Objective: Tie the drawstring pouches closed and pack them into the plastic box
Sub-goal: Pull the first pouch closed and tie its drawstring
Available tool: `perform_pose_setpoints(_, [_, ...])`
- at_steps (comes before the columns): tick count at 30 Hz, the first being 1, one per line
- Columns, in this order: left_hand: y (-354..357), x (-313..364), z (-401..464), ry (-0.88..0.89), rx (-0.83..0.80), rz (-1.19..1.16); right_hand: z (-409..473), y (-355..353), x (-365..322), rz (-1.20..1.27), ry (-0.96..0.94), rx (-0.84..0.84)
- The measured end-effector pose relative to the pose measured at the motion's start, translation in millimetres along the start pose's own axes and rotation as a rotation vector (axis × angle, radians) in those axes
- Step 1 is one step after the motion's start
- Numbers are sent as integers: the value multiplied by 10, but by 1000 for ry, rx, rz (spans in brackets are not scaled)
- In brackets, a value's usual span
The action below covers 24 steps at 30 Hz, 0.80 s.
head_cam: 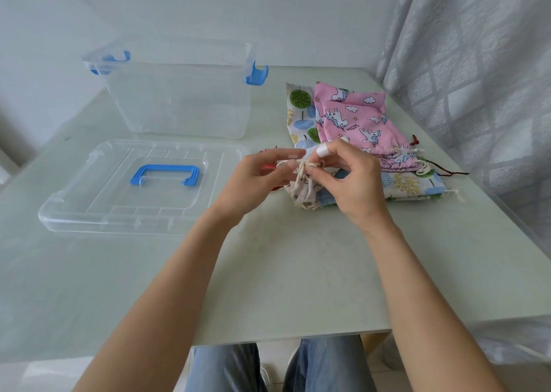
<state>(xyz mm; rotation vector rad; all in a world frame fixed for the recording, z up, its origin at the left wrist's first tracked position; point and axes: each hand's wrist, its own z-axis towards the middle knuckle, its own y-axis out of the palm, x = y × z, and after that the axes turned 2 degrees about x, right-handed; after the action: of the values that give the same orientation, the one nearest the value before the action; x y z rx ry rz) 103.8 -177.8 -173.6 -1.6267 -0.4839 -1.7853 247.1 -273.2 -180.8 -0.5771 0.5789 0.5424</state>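
Two bare forearms reach forward from the near edge of a pale green glass-topped desk [268, 272], meeting at its centre. The left hand [262, 176] and right hand [351, 176] are both narrowed to a pinch on the cream cotton drawstring [304, 165] of a small beige fabric pouch [301, 193], which rests on the desk just beneath the fingers. The cord ends cross between the fingertips, so a knot appears to be in the making.

To tie it well, the person would likely need the pouch mouth gathered fully first, then the ends pulled evenly apart, low and close to the fabric, so the knot seats snugly.

At three o'clock of the hands, touching the small pouch, lies a stack of flat pouches: a white tree-print cloth pouch [411, 185] beneath pink unicorn-print cloth pouches [357, 114]; their mouths look loosely drawn.

At nine o'clock lies a clear plastic lid with a blue handle [165, 175]. Beyond it, at eleven o'clock, stands the clear plastic box with blue latches [179, 99], open, nothing visible inside.
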Motion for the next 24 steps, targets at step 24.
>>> perform_pose_setpoints(24, [-139, -97, -36, 529, 271, 834, -114, -126, 29, -93, 266, -85])
